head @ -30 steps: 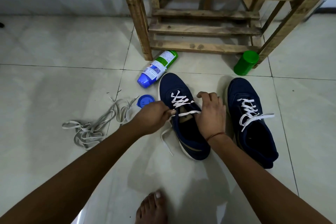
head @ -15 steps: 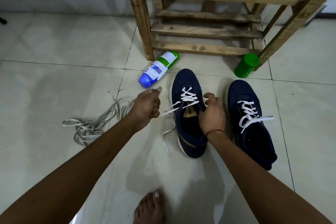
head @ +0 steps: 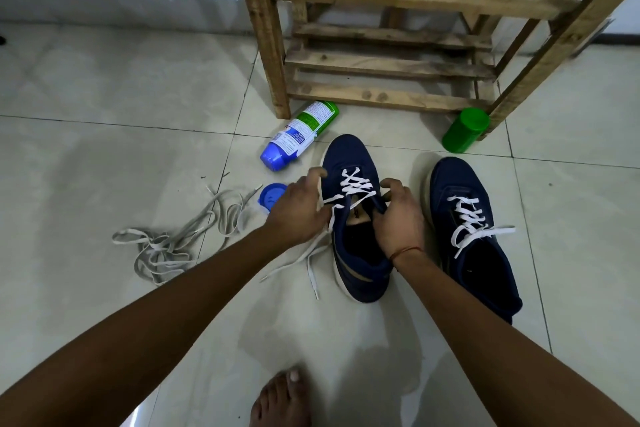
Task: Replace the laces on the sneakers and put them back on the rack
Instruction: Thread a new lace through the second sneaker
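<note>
Lacing is in hand on the near sneaker [head: 346, 158], which lies on the tiled floor [head: 104, 149] just in front of the wooden rack [head: 270, 45], the second sneaker [head: 457, 184] standing laced beside it. The left hand [head: 296, 210] curls its fingers about the white lace [head: 351, 184] at the left eyelet row; the right hand [head: 398, 222] grips the upper's right edge by the tongue. Judged light and soft-sided, the shoe wants steadying at the collar, and the limp, flat lace is best pinched near its stiff tip.

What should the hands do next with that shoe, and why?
Probably thread the white lace through the next eyelet up: the left hand pinches it, the right hand grips the sneaker, and both its ends lie loose on the floor.
</note>
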